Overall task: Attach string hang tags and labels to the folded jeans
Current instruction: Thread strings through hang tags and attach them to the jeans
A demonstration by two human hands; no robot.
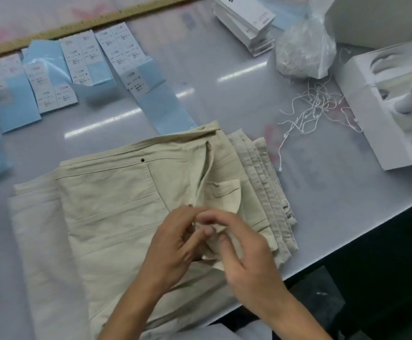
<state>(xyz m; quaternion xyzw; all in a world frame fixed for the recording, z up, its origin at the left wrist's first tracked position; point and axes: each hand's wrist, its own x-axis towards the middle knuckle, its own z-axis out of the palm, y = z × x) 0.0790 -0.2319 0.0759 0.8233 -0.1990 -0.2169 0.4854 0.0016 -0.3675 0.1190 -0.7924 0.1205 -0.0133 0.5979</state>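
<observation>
Nearest, at six o'clock: left hand (pixel 173 244) and right hand (pixel 246 251) meeting fingertip to fingertip over a small crumpled flap of beige cloth, both pinching it, fingers curled round the fabric. Under them, a stack of folded jeans (pixel 111 207), pale khaki, soft woven cotton with creases, stitched seam lines and one dark round eyelet (pixel 142 159) near the waistband; layered edges fanned out toward three o'clock of the hands. Beneath all, a smooth glossy grey table (pixel 224 94) with streaks of reflected light. At one o'clock of the hands, well apart, a loose tangle of thin white string loops (pixel 315 106) with tiny plastic ends. Beyond them, a crinkled clear plastic bag (pixel 305 50), lumpy and translucent. At two o'clock, an open white cardboard box (pixel 362 114) with moulded hollows. At twelve, far back, a stack of white rectangular card hang tags (pixel 244 20). At ten and eleven o'clock, rows of printed white labels (pixel 116 47) on pale blue backing strips, flat and papery. Farthest, a long yellowish ruler (pixel 82 23) lying slantwise.
</observation>
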